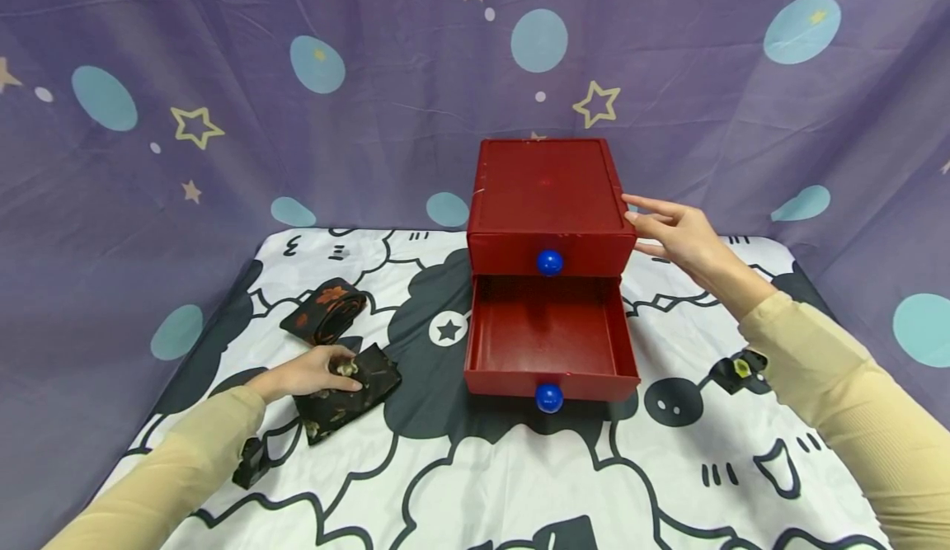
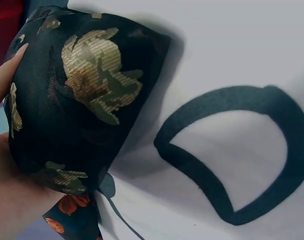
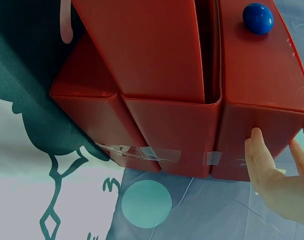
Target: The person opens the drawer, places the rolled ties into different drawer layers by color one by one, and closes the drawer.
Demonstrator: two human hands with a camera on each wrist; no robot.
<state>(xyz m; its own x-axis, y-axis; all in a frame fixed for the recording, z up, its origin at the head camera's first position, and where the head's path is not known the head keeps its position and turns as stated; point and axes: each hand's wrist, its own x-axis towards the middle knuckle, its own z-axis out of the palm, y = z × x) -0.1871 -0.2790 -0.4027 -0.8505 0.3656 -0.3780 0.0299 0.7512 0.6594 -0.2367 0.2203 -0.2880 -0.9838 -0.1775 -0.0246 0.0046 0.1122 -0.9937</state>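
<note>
My left hand [image 1: 315, 371] grips a folded black cloth [image 1: 352, 397] with gold flowers, on the left of the table; up close in the left wrist view, the cloth [image 2: 86, 95] bulges between thumb and fingers. Just behind it lies a rolled black cloth [image 1: 325, 309] with orange flowers. A red drawer cabinet [image 1: 545, 187] stands at centre right. Its open drawer [image 1: 549, 344], with a blue knob [image 1: 549, 398], shows a bare red inside. My right hand [image 1: 683, 241] touches the cabinet's upper right side with extended fingers [image 3: 259, 155].
A white sheet with black cartoon drawings [image 1: 512, 484] covers the table. Behind it hangs a purple curtain [image 1: 401, 88] with stars and ovals. Clear tape [image 3: 162, 154] crosses the cabinet units' side. The open drawer juts out toward the front. Small dark devices sit at both wrists.
</note>
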